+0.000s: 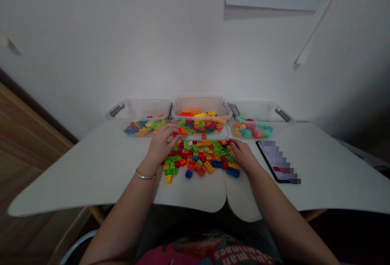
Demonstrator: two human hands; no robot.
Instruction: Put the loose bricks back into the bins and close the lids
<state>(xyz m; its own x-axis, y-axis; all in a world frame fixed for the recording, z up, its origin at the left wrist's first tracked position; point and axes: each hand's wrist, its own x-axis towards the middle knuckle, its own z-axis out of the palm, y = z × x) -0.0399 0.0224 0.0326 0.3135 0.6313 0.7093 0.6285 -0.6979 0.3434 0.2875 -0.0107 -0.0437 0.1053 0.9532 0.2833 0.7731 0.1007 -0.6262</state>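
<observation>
My left hand point(161, 143) is above the left edge of a pile of loose toy building bricks point(195, 151) on the table. Its thumb and fingers pinch an orange-red brick point(181, 130) in front of the middle bin. My right hand point(242, 153) is low at the right edge of the pile. Its fingers reach in among the bricks, partly bent and apart, and nothing shows held in them. Near its fingertips are a yellow brick point(234, 166) and a blue brick point(233, 172). The pile mixes red, green, orange, yellow and blue pieces.
Against the wall stand three clear plastic bins: the left bin point(146, 108) and middle bin point(202, 101) hold bricks, the right bin point(258, 108) rounded colourful pieces. A phone point(276, 161) lies right of my right hand. The white table point(103, 167) has a curved front edge.
</observation>
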